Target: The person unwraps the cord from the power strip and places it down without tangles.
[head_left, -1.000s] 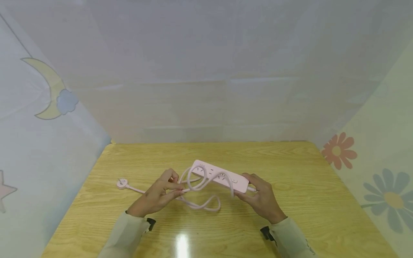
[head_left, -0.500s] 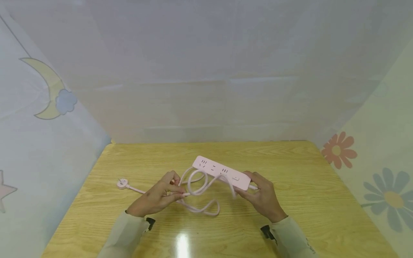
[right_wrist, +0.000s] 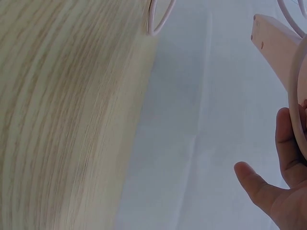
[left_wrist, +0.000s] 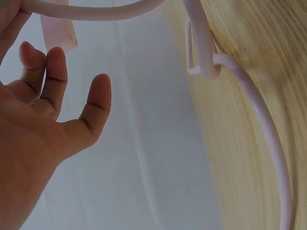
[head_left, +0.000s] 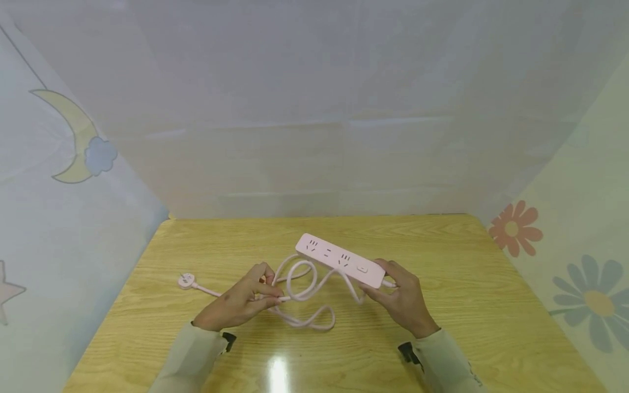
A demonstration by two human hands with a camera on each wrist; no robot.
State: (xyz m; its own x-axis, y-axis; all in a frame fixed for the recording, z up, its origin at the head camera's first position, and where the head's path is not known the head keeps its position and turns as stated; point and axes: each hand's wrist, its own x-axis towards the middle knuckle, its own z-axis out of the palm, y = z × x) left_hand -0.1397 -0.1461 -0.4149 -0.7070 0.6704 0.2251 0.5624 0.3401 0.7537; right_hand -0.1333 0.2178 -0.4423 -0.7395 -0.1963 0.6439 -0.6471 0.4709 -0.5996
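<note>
A pale pink power strip (head_left: 339,260) is held up at a slant by my right hand (head_left: 404,297), which grips its right end, beside where the cord leaves it. My left hand (head_left: 241,297) pinches the pink cord (head_left: 314,292) between thumb and forefinger, left of the strip. Loose loops of cord hang between the two hands. In the left wrist view the other fingers (left_wrist: 98,103) are spread apart from the cord (left_wrist: 96,13). The right wrist view catches the strip's underside (right_wrist: 278,45) and part of the hand.
The plug (head_left: 187,280) lies on the wooden table (head_left: 422,234) at the left, prongs upward. A lower loop of cord hangs or lies near the middle; which, I cannot tell. A pale sheet (head_left: 314,164) rises behind the table, with patterned sheets at both sides.
My right hand has turned the power strip slightly and shifted it a little right and away, and the cord loops have slid off its face. The left hand has barely moved.
</note>
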